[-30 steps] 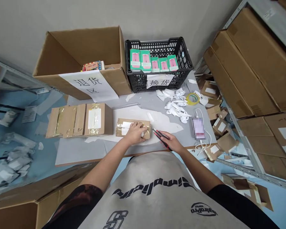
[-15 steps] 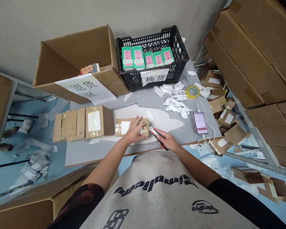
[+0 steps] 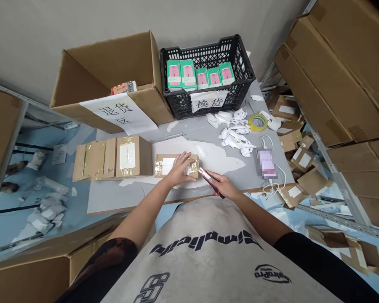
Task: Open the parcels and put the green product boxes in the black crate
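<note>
A small taped cardboard box (image 3: 159, 165) with a white label lies on white paper (image 3: 214, 156) near the table's front edge. Across its right half, my left hand (image 3: 180, 170) grips it with thumb and fingers on opposite sides. My right hand (image 3: 222, 184) is closed around a red and black utility knife (image 3: 212, 180). The knife's tip points up and left, at the box's right end; whether it touches the cardboard I cannot tell. Several taller taped boxes (image 3: 134, 158) stand in a row to the left.
Behind are a big open carton (image 3: 104, 63) and a black crate (image 3: 208, 50) with several green-and-pink boxes (image 3: 188, 75). Crumpled paper (image 3: 236, 136), a tape roll (image 3: 258, 122) and a cabled phone (image 3: 268, 163) lie right. Stacked cartons (image 3: 331, 84) flank the table (image 3: 113, 200).
The whole view has shifted slightly as the head camera moved. Both hands keep their holds, and the box and knife stay nearly the same relative to each other.
</note>
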Demonstrator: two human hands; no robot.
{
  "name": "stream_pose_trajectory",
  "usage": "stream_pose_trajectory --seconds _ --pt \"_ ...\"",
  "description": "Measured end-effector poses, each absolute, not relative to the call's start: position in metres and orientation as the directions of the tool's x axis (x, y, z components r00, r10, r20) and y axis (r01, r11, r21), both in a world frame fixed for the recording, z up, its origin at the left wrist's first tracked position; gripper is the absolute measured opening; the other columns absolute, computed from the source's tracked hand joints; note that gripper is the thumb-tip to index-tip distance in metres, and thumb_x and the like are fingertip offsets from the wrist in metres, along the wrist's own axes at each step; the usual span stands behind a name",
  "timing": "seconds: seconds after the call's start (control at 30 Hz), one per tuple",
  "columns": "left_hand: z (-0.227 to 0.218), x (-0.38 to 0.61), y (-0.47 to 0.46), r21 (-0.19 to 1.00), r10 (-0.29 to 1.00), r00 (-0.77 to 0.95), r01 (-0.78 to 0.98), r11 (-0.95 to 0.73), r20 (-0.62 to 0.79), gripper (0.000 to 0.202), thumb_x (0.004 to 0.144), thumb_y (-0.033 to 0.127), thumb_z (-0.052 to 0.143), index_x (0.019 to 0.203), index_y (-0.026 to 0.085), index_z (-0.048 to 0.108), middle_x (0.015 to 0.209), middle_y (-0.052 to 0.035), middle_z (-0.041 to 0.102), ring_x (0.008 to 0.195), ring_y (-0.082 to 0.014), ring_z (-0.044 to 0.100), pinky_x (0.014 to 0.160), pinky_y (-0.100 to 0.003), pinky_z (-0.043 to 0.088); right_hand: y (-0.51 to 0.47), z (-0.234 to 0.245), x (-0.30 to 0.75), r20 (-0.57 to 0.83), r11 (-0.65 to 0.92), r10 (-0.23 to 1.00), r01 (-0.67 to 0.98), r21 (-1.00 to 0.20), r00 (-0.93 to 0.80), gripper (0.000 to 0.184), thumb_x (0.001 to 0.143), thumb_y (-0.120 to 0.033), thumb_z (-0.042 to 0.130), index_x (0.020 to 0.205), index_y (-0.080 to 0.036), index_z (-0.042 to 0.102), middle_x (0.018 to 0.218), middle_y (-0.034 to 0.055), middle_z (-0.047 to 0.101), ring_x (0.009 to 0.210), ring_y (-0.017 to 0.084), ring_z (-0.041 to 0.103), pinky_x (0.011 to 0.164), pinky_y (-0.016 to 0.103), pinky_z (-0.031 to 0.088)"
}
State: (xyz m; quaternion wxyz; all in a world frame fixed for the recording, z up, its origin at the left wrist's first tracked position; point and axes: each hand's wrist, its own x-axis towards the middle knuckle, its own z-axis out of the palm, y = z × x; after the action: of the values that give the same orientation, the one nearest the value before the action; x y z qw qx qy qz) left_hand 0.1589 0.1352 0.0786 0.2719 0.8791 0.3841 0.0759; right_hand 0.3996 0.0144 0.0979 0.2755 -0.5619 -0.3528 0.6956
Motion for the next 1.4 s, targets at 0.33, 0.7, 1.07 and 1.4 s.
stream_pose_trajectory --seconds 0.33,0.7,1.07,1.4 --pt "0.092 0.157 0.14 0.53 0.676 0.726 0.626 -0.572 -0.128 0.093 0.059 0.069 0.079 0.135 0.024 0.05 0.158 -0.0154 0.031 0.149 -0.0373 0.018 0.121 -0.056 0.016 0.01 0.093 0.417 -0.467 -0.447 0.884 0.27 -0.853 -0.01 0.053 0.094 -0.046 0.05 0.145 -0.034 0.047 0.093 0.0017 0.07 0.059 0.012 0.059 0.059 0.027 0.054" --pt "0.104 0.151 0.152 0.382 0.728 0.666 0.724 -0.575 -0.166 0.045 0.096 0.044 0.047 0.138 0.028 0.053 0.153 -0.009 0.042 0.145 -0.0328 0.031 0.118 -0.058 0.025 0.026 0.095 0.408 -0.383 -0.36 0.919 0.193 -0.913 -0.097 0.051 0.095 -0.042 0.048 0.145 -0.033 0.045 0.085 -0.001 0.066 0.052 0.009 0.057 0.053 0.022 0.05" --pt "0.092 0.149 0.145 0.386 0.731 0.667 0.718 -0.579 -0.144 0.062 0.091 0.053 0.055 0.147 0.028 0.043 0.156 -0.01 0.037 0.148 -0.0355 0.025 0.118 -0.059 0.023 0.035 0.083 0.393 -0.467 -0.462 0.882 0.078 -0.884 -0.068 0.052 0.094 -0.044 0.052 0.145 -0.035 0.047 0.077 -0.0031 0.064 0.05 0.008 0.059 0.048 0.02 0.049" --pt "0.084 0.144 0.138 0.363 0.698 0.706 0.686 -0.631 -0.122 0.102 0.073 0.077 0.061 0.154 0.024 0.029 0.162 -0.0127 0.024 0.15 -0.0389 0.012 0.12 -0.058 0.013 0.027 0.1 0.38 -0.556 -0.55 0.83 0.102 -0.829 -0.042 0.052 0.095 -0.043 0.051 0.146 -0.034 0.046 0.073 -0.003 0.063 0.048 0.007 0.054 0.045 0.019 0.046"
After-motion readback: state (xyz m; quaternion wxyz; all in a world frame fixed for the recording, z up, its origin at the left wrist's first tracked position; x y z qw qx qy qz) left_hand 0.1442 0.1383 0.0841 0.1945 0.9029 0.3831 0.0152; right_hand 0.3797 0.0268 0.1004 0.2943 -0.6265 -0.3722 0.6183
